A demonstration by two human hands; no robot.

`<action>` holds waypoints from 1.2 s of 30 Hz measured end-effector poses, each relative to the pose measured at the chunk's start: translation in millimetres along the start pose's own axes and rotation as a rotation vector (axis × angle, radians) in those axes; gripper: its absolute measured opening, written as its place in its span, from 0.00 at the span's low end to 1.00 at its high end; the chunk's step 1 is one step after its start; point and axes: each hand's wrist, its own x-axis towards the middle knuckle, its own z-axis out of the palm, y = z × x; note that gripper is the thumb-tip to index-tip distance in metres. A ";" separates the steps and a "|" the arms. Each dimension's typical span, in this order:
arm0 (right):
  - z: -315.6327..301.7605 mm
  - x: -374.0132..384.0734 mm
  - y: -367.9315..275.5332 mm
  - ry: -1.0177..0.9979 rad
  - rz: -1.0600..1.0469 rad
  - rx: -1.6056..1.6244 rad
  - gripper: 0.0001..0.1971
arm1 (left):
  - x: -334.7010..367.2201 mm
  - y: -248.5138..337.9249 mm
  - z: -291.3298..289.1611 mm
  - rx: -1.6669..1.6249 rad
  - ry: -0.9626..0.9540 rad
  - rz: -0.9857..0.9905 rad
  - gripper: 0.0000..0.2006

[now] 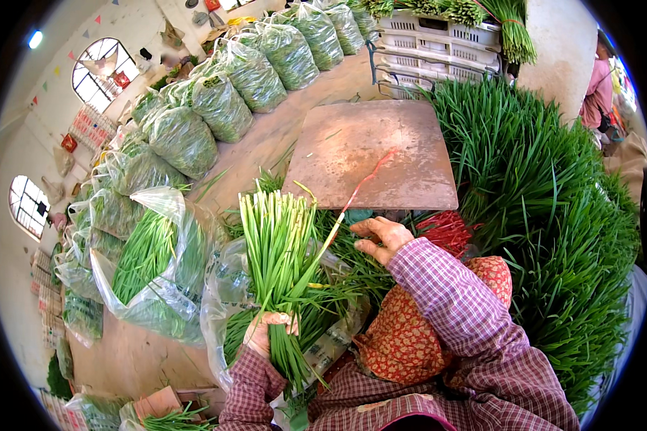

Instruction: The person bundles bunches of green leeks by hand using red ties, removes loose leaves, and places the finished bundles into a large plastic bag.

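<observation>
Head view, left hand [269, 328] gripping chive bunch [280, 251]

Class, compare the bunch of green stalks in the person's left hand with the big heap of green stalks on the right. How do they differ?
The bunch is small, gripped upright by the left hand, its cut ends level on top. The heap is far larger, lies loose beside the brown board, untouched, with stalks fanning outward. Both are the same long, thin green stalks.

— How is the left hand [269, 332] sitting?
— Low and near the body, fingers [284, 318] curling shut in a fist.
— And the right hand [382, 238]?
— Reaching forward, fingers loosely bent, pinching.
</observation>
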 end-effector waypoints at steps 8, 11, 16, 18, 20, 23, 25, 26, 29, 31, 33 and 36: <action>20.1 15.7 -20.9 -0.067 0.068 0.399 0.46 | 4.5 -12.6 5.7 -0.018 -0.010 -0.046 0.27; 18.8 17.8 -45.1 -0.133 0.156 0.612 0.44 | 2.9 -12.6 7.8 -0.019 -0.122 -0.043 0.28; 27.6 23.5 -41.8 -0.174 0.110 0.620 0.37 | 23.2 -17.7 -9.5 -0.052 -0.495 -0.157 0.18; 29.6 20.6 -44.4 -0.033 0.030 0.463 0.26 | 25.1 -18.9 -7.7 -0.096 -0.550 -0.185 0.16; 31.7 21.7 -43.8 0.059 -0.053 0.331 0.21 | 17.7 -19.7 -2.0 -0.156 -0.499 -0.175 0.16; 24.1 21.8 -50.8 0.160 -0.078 0.178 0.14 | 25.5 -26.5 -20.2 -0.189 -0.684 -0.138 0.23; 20.9 22.8 -51.4 0.233 -0.126 0.142 0.09 | 22.3 -25.8 -21.2 -0.112 -0.651 -0.069 0.22; 19.8 24.0 -49.6 0.293 -0.177 0.077 0.08 | 20.1 -24.0 -17.7 -0.075 -0.637 -0.037 0.22; 13.1 31.1 -36.3 0.478 -0.299 -0.079 0.04 | 2.6 -18.0 11.8 -0.068 -0.400 0.020 0.20; 2.2 37.4 -26.1 0.534 -0.311 -0.202 0.03 | -4.5 -16.4 15.8 -0.089 -0.389 -0.018 0.18; -15.0 44.7 -23.0 0.555 -0.205 -0.250 0.03 | -12.9 -19.5 -0.1 -0.088 -0.407 -0.036 0.17; -61.4 44.4 -6.5 0.637 -0.103 -0.214 0.03 | -19.0 -25.7 -20.9 -0.020 -0.422 -0.036 0.17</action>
